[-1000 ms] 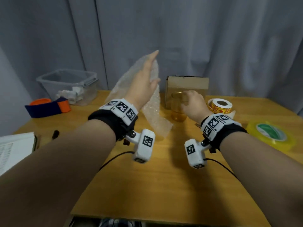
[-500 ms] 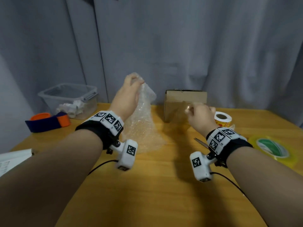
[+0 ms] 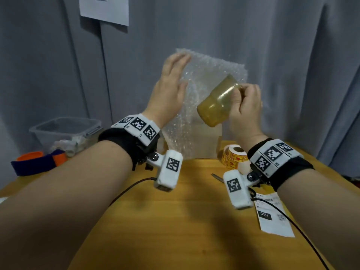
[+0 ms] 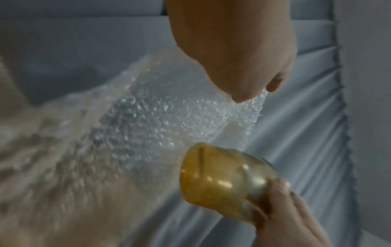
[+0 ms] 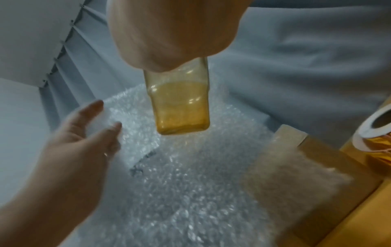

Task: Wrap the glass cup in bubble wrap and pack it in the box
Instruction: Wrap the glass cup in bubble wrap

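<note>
My left hand (image 3: 174, 79) holds a sheet of clear bubble wrap (image 3: 211, 75) upright above the table, pinched between the thumb and straight fingers (image 5: 95, 108). My right hand (image 3: 245, 101) grips an amber glass cup (image 3: 218, 105) at its rim end. The cup is tilted, its base pointing down and left, just in front of the sheet (image 4: 152, 120). In the right wrist view the cup (image 5: 182, 107) hangs over the wrap (image 5: 190, 183). The brown cardboard box (image 5: 321, 150) stands behind the sheet, partly hidden by it.
A roll of yellow labels (image 3: 233, 156), scissors (image 3: 217, 176) and a printed slip (image 3: 272, 215) lie at the right of the wooden table (image 3: 194, 221). A clear plastic bin (image 3: 66, 133) and an orange-and-blue strap (image 3: 37, 162) are at the left. A grey curtain hangs behind.
My right hand lifted the cup off the table and tilted it. My left hand raised the bubble wrap and spread it out upright behind the cup.
</note>
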Motion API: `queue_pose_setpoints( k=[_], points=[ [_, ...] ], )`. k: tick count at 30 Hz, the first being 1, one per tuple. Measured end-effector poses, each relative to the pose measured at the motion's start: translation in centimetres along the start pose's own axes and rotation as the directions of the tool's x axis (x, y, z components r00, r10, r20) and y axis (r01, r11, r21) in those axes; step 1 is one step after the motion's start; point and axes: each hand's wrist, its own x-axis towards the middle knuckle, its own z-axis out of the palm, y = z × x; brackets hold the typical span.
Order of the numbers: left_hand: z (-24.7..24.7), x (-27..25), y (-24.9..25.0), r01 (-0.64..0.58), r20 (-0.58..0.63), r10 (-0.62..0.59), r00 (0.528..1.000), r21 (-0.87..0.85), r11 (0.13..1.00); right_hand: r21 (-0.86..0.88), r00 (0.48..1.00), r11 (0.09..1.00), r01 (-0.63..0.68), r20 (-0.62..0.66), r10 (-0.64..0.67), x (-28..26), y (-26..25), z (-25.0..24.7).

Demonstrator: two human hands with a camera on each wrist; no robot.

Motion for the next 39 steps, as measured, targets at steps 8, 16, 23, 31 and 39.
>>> queue_pose_setpoints(
  k=[8,16,23,31,39],
  points=[
    [3.5,-11.9,-7.2,0.457,0.311,-0.515,0.799,0.244,0.855,-0.027,0.900,0.956,-0.292,0.330,0.284,-6.3,2.6,4.1],
    [5.1,-18.5,-9.3,0.711,0.428,-0.741,0.518,0.267,0.651,-0.125,0.627,0.768,-0.628,0.503,0.595,-13.9,6.0,6.8],
    [4.0,-18.9,-10.3,0.765,0.517,-0.765,0.384,0.285,0.577,-0.083,0.399,0.524,-0.848,0.551,0.733,-14.5,5.6,7.4],
    [2.3,-18.7,-7.9,0.742,0.459,-0.879,0.130,0.542,0.393,-0.129,0.379,0.549,-0.826,0.594,0.710,-14.8,4.5,5.5],
    [3.0,-19.9,-4.8,0.556,0.503,-0.864,0.038,0.707,0.436,-0.125,0.398,0.584,-0.802,0.618,0.678,-15.4,3.7,3.7]
  ],
)
